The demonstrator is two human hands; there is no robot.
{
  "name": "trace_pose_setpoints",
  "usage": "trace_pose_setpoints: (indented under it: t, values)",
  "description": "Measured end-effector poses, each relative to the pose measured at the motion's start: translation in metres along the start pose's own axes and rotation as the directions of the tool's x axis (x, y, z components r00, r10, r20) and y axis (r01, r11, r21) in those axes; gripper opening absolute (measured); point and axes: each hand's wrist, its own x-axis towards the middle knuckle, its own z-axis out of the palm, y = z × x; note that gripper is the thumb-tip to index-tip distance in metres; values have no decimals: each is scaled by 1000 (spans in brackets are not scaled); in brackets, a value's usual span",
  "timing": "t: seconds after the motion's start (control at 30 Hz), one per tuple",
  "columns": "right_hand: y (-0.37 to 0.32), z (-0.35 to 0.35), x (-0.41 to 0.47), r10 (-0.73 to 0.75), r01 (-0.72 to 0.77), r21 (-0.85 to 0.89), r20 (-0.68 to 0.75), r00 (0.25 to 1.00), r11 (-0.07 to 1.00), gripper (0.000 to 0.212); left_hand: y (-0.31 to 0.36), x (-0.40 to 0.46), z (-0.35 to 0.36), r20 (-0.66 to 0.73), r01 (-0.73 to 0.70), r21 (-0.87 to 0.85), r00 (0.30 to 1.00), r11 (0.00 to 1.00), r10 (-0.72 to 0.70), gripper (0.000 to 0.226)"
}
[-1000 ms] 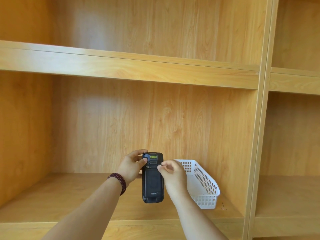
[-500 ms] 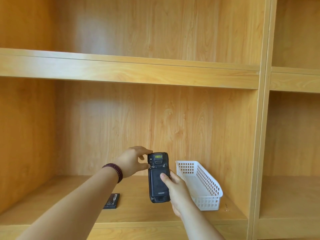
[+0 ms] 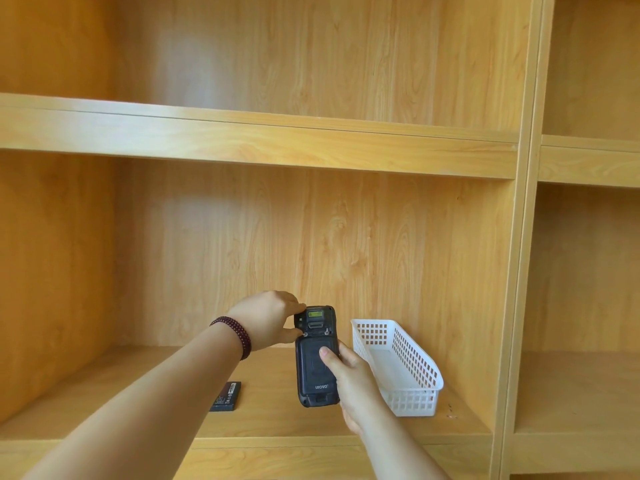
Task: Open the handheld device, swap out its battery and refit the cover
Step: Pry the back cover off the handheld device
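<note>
A wooden shelf carries a flat black battery lying toward its front and, well apart to the right, a white plastic basket.

The right hand gripped the upright black handheld device; the left hand pinched its top corner, above a wooden shelf bearing a flat black battery and a white perforated plastic basket.

Warm, even light filled the shelves; a soft pale sheen lay on the back panel. Focus stayed sharp, and the straight edges bowed slightly.
</note>
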Motion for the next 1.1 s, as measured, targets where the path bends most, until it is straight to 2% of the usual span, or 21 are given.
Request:
trace_pose_setpoints:
  t: [0.3,0.43,0.5,0.63,0.77,0.93,1.1]
  values:
    - [-3,5,-1,23,-23,-19,11,1000,1000,23,0,-3,-5,-29,-88,198,995,976,95,43]
    - [-3,5,-1,20,-20,-28,21,1000,999,24,-4,-6,-5,-105,-168,233,975,958,197,21]
    - [-3,8,-2,13,-13,-9,17,1000,1000,22,-7,-4,-1,-172,-153,204,967,967,189,16]
    - [-6,10,-4,-1,1,-5,-14,1000,1000,21,-7,-4,2,-178,-72,48,981,996,79,37]
    - [-11,6,-6,-11,11,-13,-13,1000,1000,21,-7,-10,2,-160,-77,-87,985,993,63,49]
    - [-10,6,-8,-9,9,-15,-10,1000,1000,21,-4,-9,6,-234,-80,-48,970,996,67,45]
    - [-9,5,-9,-4,4,-27,-10,1000,1000,21,-5,-11,6,-302,-161,109,935,981,187,37]
